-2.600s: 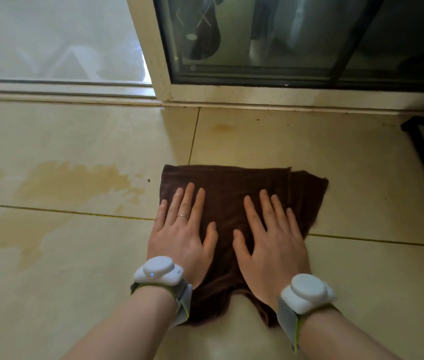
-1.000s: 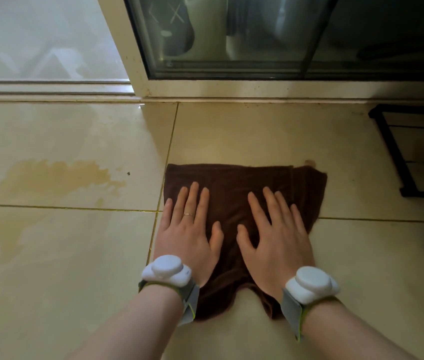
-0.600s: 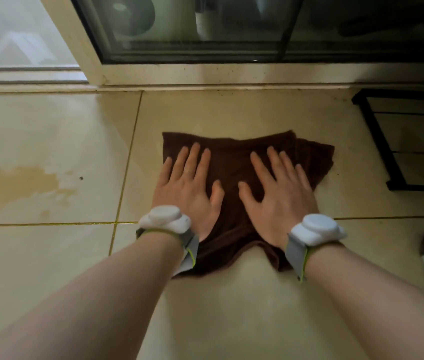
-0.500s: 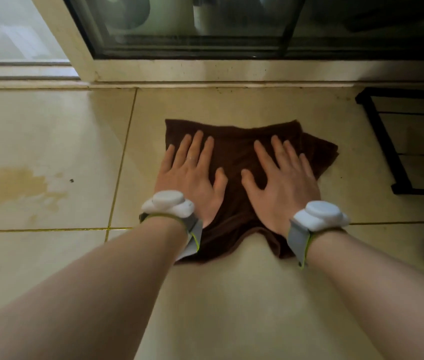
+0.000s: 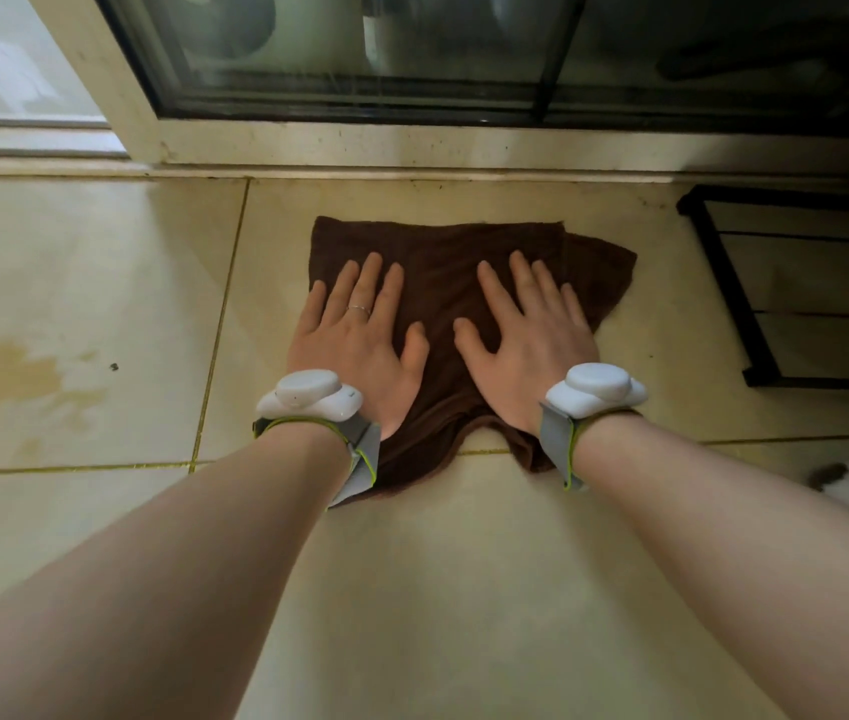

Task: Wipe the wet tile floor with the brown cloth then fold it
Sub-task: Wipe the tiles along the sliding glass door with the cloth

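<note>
Pressing my left hand (image 5: pixel 354 350) and right hand (image 5: pixel 528 350) flat, fingers straight, side by side on the brown cloth (image 5: pixel 443 283), spread on the tile floor (image 5: pixel 438 589) near the sliding door frame (image 5: pixel 412 148); my wrists hide its near edge.

I see bare cream tile floor (image 5: pixel 100 283) open to the left of the brown cloth (image 5: pixel 443 262) and toward me. Ahead, a cream door frame with dark glass (image 5: pixel 412 148) blocks the way, near the cloth's far edge. To the right, a black metal rack (image 5: pixel 723 283) stands on the floor, near the cloth's right corner.
</note>
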{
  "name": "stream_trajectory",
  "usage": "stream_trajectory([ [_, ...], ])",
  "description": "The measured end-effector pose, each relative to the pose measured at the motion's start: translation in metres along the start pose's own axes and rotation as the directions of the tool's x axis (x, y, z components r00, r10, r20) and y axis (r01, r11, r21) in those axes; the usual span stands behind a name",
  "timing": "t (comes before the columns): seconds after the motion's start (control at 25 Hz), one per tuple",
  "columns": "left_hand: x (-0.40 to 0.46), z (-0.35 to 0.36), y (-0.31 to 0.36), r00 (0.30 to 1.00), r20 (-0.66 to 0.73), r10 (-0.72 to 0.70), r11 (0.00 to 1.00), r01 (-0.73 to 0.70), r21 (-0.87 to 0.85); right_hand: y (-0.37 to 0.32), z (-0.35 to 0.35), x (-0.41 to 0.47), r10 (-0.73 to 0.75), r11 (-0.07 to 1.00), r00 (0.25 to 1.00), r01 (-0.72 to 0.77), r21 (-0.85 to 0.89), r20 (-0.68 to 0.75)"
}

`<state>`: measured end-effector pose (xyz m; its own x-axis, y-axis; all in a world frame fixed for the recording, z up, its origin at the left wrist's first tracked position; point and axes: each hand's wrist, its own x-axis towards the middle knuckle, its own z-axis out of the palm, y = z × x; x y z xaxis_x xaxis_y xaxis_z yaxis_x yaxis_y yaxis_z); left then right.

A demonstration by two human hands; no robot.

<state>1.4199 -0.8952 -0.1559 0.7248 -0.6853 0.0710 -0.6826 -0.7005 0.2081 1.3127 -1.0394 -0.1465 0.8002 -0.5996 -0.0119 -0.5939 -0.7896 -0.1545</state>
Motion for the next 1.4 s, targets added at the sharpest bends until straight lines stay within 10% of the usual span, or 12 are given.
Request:
stream_trajectory([
  [0.52, -0.184, -0.002, 0.049, 0.994, 0.054, 0.091, 0.993, -0.095, 0.076, 0.015, 0.001, -0.21, 0.102, 0.992, 0.995, -0.102, 0.068, -0.005],
  [1.4, -0.061, 0.002, 0.039, 0.996, 0.015, 0.087, 0.995, -0.086, -0.053, 0.018, -0.002, -0.083, 0.148, 0.989, 0.989, -0.147, -0.029, 0.017],
])
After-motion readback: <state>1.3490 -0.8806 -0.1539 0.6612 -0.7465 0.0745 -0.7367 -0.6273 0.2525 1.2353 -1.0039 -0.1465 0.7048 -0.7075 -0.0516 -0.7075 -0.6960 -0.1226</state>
